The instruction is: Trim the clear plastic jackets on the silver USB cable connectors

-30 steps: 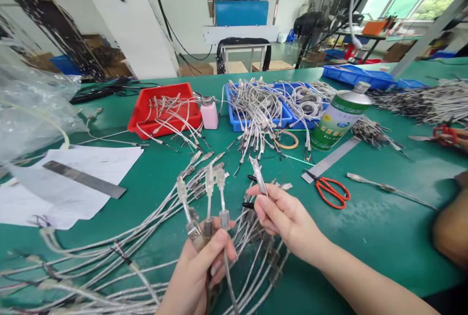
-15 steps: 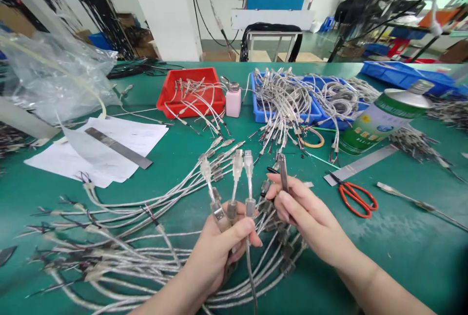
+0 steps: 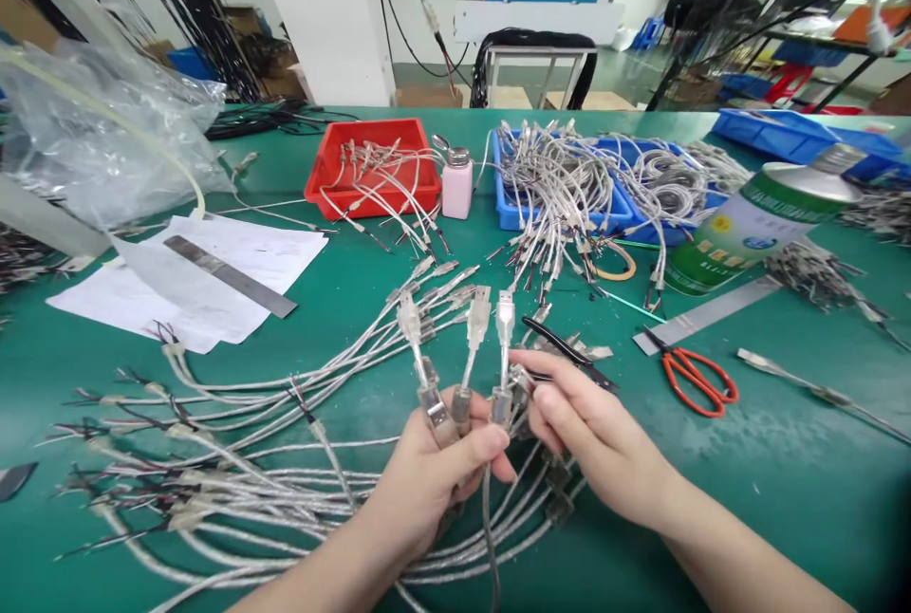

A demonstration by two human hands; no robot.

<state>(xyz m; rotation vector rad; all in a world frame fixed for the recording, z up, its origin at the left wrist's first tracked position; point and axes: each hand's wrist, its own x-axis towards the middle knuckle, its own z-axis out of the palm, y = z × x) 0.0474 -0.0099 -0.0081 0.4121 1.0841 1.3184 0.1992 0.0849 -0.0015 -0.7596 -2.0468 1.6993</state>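
My left hand (image 3: 455,456) is closed round several clear-jacketed USB cables. Their plugs (image 3: 478,314) fan upward above my fingers, and a clear-moulded lump (image 3: 501,404) on one cable shows beside my thumb. One more plug (image 3: 436,412) lies tilted across the hand. My right hand (image 3: 584,418) is closed in a pinch just right of the rightmost upright plug (image 3: 505,314). A small shiny piece shows at its fingertips, too unclear to name. Black-handled pliers (image 3: 562,340) lie on the table behind the right hand. Many loose cables (image 3: 285,499) spread under and left of my hands.
A red tray (image 3: 377,200) and a blue tray (image 3: 504,214) hold cables at the back, with a pink bottle (image 3: 456,191) between. Right are orange-handled scissors (image 3: 697,380), a steel ruler (image 3: 712,314) and a tilted green-white can (image 3: 754,229). Papers (image 3: 285,252) with another ruler (image 3: 228,273) lie left.
My right hand has turned and come in close to the upright plugs. The slim metal tool that stood up from its fingers no longer shows upright. The pliers are now more exposed.
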